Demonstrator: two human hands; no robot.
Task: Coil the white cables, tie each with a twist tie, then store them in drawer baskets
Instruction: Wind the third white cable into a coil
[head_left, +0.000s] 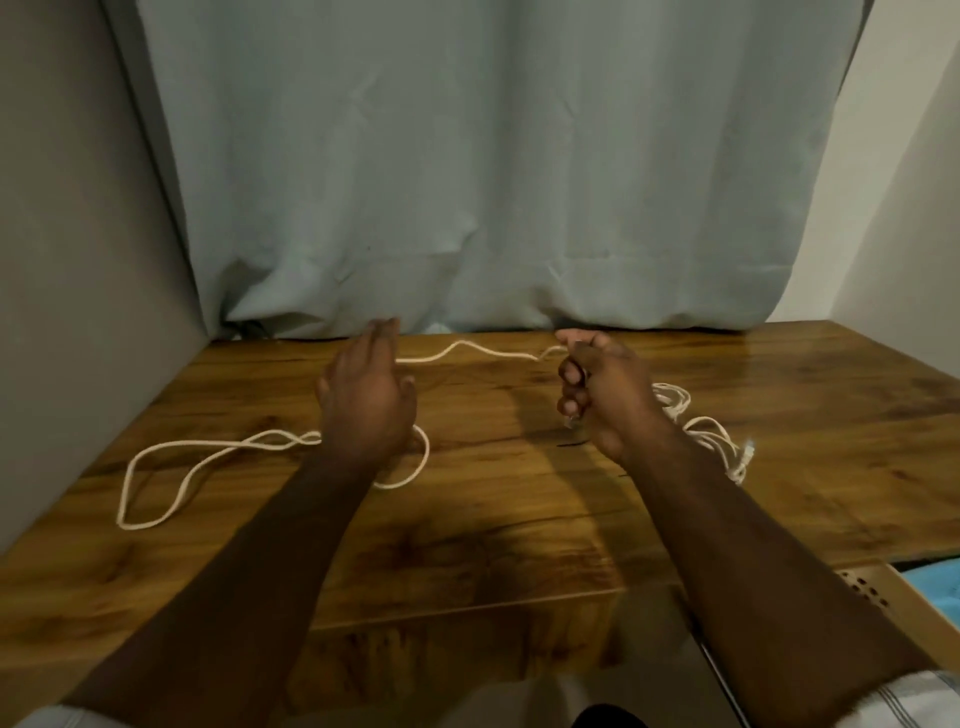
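A long white cable (470, 349) runs across the wooden table (493, 519) between my two hands. My right hand (597, 389) grips one end of it with curled fingers. My left hand (369, 395) hovers over the cable with fingers mostly straight; the cable passes under it and trails left in loose loops (171, 467). Whether the left hand holds the cable is hidden by the hand itself. A second bundle of white cable (701, 431) lies behind my right wrist, with a small plug at its right end.
A pale blue curtain (493, 182) hangs at the table's far edge, with grey walls on both sides. At the lower right, an open drawer (883, 592) with a perforated rim shows something blue inside.
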